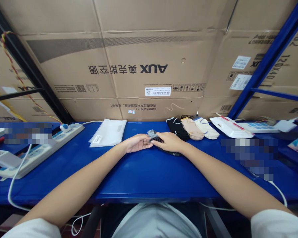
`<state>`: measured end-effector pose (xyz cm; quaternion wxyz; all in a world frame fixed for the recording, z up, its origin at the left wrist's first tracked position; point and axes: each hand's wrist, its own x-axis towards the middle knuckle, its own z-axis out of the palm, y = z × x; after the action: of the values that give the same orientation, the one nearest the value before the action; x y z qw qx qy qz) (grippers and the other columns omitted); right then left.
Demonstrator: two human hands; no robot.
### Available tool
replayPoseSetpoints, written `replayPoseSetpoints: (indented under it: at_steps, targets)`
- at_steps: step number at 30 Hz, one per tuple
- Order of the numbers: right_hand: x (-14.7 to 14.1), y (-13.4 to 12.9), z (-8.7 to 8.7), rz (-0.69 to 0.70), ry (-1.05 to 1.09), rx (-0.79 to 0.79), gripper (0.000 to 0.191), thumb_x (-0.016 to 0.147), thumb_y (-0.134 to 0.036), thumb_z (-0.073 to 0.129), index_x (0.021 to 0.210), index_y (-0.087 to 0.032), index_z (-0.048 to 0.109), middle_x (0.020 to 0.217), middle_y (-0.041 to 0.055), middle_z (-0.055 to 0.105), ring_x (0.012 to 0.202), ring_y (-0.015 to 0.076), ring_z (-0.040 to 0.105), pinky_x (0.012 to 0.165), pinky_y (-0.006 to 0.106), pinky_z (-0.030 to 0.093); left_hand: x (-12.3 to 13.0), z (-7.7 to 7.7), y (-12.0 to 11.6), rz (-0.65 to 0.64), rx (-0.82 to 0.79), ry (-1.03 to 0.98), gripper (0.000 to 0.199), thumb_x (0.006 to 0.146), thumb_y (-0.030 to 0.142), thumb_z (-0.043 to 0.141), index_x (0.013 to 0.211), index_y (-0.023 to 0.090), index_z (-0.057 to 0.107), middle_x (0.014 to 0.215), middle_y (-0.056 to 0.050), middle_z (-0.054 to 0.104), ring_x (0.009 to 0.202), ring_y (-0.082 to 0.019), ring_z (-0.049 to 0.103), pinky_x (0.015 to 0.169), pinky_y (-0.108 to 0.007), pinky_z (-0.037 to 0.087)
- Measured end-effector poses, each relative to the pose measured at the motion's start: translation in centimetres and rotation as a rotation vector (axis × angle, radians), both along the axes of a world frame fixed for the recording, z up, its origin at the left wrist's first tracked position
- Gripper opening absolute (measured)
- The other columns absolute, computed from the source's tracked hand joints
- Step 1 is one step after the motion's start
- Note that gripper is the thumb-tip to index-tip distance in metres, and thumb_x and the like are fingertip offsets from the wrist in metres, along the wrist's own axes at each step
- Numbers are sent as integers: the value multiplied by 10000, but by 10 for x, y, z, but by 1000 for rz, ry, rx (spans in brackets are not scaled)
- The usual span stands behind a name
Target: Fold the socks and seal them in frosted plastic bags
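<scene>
Grey socks [152, 135] lie bunched at the centre of a blue table [149, 178], at 12 o'clock from the wearer, with dark fabric [170, 153] spread beneath them. The left hand [137, 143] lies almost flat, fingers extended and open, with the tips against the bundle's 9 o'clock side; it holds nothing. The right hand [167, 142] is cupped over the bundle from 3 o'clock, fingers curved on top; firmness of grip cannot be determined. Black [177, 129], beige [191, 129] and cream socks [206, 128] lie side by side at 1 o'clock from the bundle. A white plastic sleeve [108, 133] lies at 10 o'clock. A power strip [37, 150] sits at 9 o'clock.
</scene>
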<state>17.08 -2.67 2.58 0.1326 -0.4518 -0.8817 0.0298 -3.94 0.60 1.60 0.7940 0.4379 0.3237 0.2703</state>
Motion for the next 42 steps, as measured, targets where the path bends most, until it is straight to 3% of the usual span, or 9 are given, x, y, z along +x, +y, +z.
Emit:
replayPoseSetpoints:
  at_steps: [6,15,21,25,28,31,34,38,42]
  targets:
    - [-1,0,0,-16,-1,2,341,1008,-401,387,1090,-166,621,1034,118,724,860,238,665,668,290,357,0,0,-1,-18,2,10,169,696,-12,635,777,132,603,736,-20,680,746,-127,701,849,-261,548]
    - [0,1,-2,-8,12,10,302,951,-431,493,1027,-169,624,977,101,730,818,230,660,632,278,334,1,1,-2,27,8,32,121,791,42,669,831,125,591,732,-42,691,730,-136,711,832,-271,562]
    - [-1,0,1,-16,12,2,267,939,-408,506,1014,-181,626,959,91,731,771,214,656,592,276,300,1,-1,-2,23,10,43,201,731,-33,646,840,128,592,755,-39,690,740,-129,707,817,-246,555]
    - [-1,-1,1,-19,-4,4,217,865,-415,603,911,-204,624,842,46,713,708,194,631,563,272,265,1,0,-2,57,18,53,188,709,-15,621,810,139,586,687,-15,648,648,-105,661,677,-202,531]
    - [-2,0,-1,-40,3,37,196,857,-399,605,837,-205,620,788,38,696,698,186,619,569,274,253,4,3,-4,54,26,51,27,764,150,597,745,147,578,660,-7,601,556,-93,588,551,-196,481]
    - [-4,-2,-2,-43,54,49,192,822,-382,636,757,-204,601,713,18,661,664,170,589,568,265,252,12,2,-8,72,133,103,230,844,367,545,775,152,593,690,-20,595,549,-108,561,508,-216,465]
    - [-5,-5,-1,56,185,-29,103,772,-281,668,810,-206,608,672,-24,634,626,140,563,580,242,301,20,-4,-13,159,319,258,332,874,499,556,859,168,579,663,1,578,514,-105,534,472,-213,445]
    - [-3,-1,0,170,469,-236,171,816,-147,540,936,-188,655,731,-19,668,652,122,591,651,234,421,23,-16,-11,260,534,439,298,904,489,554,929,193,520,548,48,521,451,-121,531,444,-222,440]
    - [2,13,0,14,666,-145,238,821,-119,509,985,-174,673,1018,57,697,890,156,633,806,294,483,19,-21,-6,243,545,439,211,910,407,554,936,203,507,490,73,501,379,-113,492,423,-218,403]
